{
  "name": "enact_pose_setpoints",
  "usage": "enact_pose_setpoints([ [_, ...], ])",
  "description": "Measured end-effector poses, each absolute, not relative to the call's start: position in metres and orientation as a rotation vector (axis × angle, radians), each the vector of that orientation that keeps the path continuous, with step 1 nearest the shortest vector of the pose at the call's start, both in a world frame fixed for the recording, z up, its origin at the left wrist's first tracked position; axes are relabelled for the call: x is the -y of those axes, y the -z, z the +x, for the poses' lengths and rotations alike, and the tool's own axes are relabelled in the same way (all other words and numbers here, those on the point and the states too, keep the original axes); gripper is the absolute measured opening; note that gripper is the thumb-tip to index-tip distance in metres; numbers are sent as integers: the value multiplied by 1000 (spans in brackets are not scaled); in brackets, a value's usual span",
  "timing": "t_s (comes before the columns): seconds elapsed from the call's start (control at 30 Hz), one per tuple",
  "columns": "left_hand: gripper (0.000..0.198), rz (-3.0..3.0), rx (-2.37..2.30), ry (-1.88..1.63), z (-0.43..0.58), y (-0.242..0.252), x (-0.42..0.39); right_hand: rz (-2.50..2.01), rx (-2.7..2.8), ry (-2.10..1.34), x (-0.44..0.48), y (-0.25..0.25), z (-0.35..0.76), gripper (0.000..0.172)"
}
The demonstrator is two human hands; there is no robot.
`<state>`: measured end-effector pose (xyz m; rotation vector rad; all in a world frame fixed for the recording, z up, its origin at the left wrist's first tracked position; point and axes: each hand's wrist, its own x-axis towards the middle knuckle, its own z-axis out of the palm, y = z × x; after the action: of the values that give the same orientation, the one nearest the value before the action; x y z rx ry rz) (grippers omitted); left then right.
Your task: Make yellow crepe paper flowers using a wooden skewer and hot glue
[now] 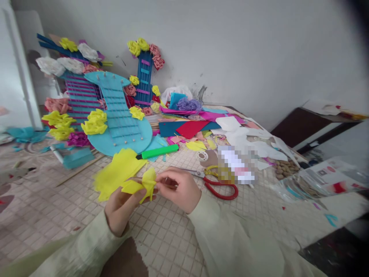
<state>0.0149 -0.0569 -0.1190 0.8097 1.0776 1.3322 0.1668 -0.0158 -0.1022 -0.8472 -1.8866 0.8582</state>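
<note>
A folded yellow paper flower [148,181] is held above the table in my left hand [121,211], its thumb pressing the petals. My right hand [181,189] is closed in a pinch at the flower's right edge; its fingertips partly hide what they grip there. Just behind my left hand lies a yellow paper sheet [111,175]. A green marker [160,152] with a dark tip rests beyond the flower. Close to my right hand are scissors [221,192] with red and yellow handles, their blades partly behind the hand.
Turquoise [115,100] and dark blue [144,77] stringed boards with paper flowers lean at the back. Coloured sheets [191,129], purple yarn [188,104] and white scraps [245,136] lie mid-table. A clear plastic bag [305,184] sits right; a thin stick [80,170] lies left.
</note>
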Motion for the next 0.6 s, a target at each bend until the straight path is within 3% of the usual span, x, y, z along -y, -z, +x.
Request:
enact_pose_setpoints([
  [0.13, 31, 799, -1091, -1374, 14, 122, 58, -820, 1883, -795, 18, 102, 166, 8],
  [0.6, 22, 793, -1099, -1394, 13, 122, 58, -780, 1899, -609, 22, 106, 162, 7],
])
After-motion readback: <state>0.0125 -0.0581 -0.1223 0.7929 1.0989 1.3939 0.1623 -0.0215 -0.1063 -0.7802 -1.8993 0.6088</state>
